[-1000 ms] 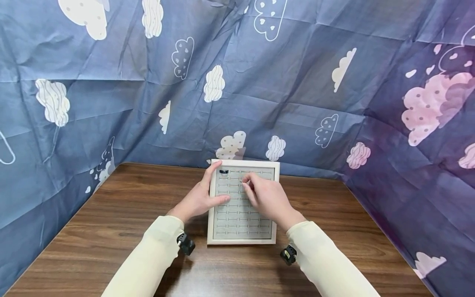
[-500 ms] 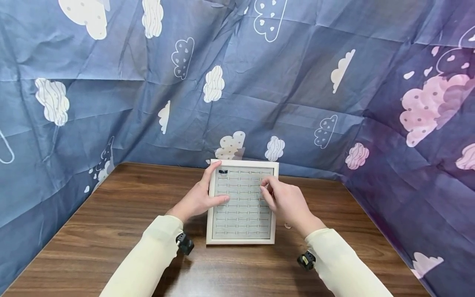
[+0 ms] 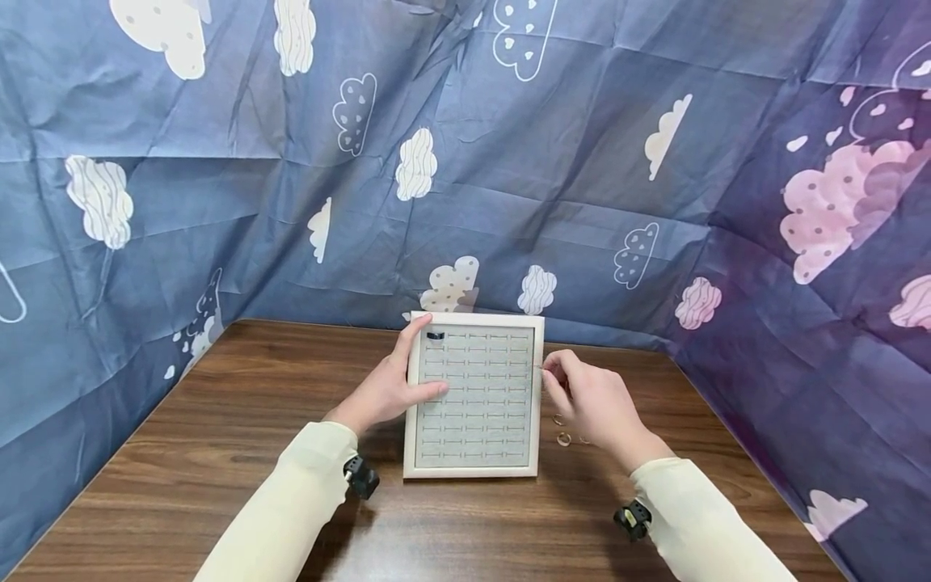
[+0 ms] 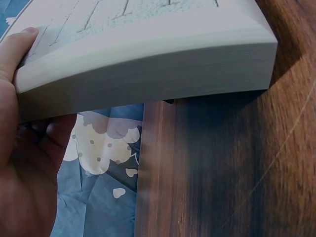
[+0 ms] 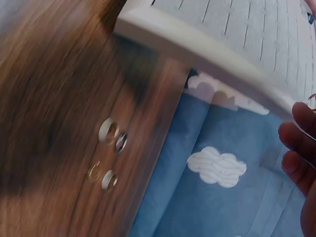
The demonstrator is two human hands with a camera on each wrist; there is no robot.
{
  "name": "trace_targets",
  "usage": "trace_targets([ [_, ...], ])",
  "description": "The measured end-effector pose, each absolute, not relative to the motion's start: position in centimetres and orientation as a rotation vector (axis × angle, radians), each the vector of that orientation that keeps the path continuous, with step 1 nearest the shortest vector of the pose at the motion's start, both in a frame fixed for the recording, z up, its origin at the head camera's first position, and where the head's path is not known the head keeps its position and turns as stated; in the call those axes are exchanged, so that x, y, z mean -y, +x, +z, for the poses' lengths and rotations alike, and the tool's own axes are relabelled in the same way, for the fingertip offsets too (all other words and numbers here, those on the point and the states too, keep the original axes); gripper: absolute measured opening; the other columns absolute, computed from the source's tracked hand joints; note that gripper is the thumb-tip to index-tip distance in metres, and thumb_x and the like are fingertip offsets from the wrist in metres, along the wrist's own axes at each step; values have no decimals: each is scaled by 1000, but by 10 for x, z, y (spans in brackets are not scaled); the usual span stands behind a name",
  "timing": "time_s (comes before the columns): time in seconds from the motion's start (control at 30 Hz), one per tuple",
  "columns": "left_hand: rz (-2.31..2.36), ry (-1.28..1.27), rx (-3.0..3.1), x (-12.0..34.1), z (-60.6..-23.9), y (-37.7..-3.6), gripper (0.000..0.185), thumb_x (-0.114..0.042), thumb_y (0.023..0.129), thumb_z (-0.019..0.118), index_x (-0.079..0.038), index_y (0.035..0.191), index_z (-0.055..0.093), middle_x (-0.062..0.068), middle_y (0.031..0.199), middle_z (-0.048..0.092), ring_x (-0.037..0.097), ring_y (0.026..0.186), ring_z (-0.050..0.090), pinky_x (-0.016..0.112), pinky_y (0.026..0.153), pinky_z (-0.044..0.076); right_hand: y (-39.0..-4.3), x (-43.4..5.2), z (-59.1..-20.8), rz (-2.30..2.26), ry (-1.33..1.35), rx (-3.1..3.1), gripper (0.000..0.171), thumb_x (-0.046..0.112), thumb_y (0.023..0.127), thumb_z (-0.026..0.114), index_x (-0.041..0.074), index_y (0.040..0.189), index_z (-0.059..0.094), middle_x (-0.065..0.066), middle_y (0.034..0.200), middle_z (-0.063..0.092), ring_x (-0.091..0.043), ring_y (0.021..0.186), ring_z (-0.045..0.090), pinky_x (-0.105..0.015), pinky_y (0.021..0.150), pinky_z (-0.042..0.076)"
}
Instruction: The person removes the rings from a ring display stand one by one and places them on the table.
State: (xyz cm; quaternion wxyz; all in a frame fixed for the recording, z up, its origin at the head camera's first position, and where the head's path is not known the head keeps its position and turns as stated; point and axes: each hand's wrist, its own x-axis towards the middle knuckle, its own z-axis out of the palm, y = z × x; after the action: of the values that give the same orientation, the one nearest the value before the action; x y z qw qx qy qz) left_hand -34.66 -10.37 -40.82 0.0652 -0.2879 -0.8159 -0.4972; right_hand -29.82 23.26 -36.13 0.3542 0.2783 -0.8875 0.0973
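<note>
My left hand (image 3: 389,388) grips the left side of a white-framed ring display board (image 3: 476,473), which stands tilted back on the table. In the left wrist view, the thumb (image 4: 19,47) lies over its front and the other fingers are behind it. A dark ring (image 3: 436,335) sits in the top left slot of the grey slotted panel. Just off the board's right edge, my right hand (image 3: 592,400) has its thumb and forefinger together. A thin gold ring (image 5: 312,98), partly cut off in the right wrist view, shows at those fingertips.
Several loose rings, among them a wide pale ring (image 5: 108,131) and a thin gold-coloured one (image 5: 94,171), lie on the wooden table (image 3: 240,420) right of the board. A blue cloud-patterned cloth (image 3: 349,202) hangs behind the table and along its sides.
My right hand has moved right, from in front of the panel to past the board's right edge. Loose rings on the table have come into sight. The left hand keeps its hold.
</note>
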Motion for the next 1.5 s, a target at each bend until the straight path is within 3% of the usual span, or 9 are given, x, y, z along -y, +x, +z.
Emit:
trace_targets([
  [0.27, -1499, -870, 2451, 107, -408, -346, 109, -17, 95, 85, -35, 170, 7, 16, 131, 74, 27, 110, 76, 50, 102, 58, -295, -253, -368, 218, 674, 2329, 11, 11, 97, 72, 14, 103, 64, 8, 69, 59, -6, 58, 50, -33, 54, 45],
  [0.8, -1503, -878, 2448, 107, -410, -346, 110, -16, 95, 85, -35, 170, 7, 14, 129, 76, 24, 104, 78, 47, 98, 60, -290, -280, -383, 186, 604, 2512, 8, 15, 99, 71, 16, 101, 63, 13, 67, 56, -5, 57, 47, -34, 55, 42],
  [1.5, -1492, -890, 2440, 103, -409, -346, 109, -17, 95, 85, -34, 170, 8, 16, 127, 77, 25, 102, 78, 47, 95, 61, -277, -294, -427, 96, 676, 2622, 14, 17, 98, 75, 22, 99, 62, 20, 67, 47, 0, 57, 39, -27, 53, 37],
])
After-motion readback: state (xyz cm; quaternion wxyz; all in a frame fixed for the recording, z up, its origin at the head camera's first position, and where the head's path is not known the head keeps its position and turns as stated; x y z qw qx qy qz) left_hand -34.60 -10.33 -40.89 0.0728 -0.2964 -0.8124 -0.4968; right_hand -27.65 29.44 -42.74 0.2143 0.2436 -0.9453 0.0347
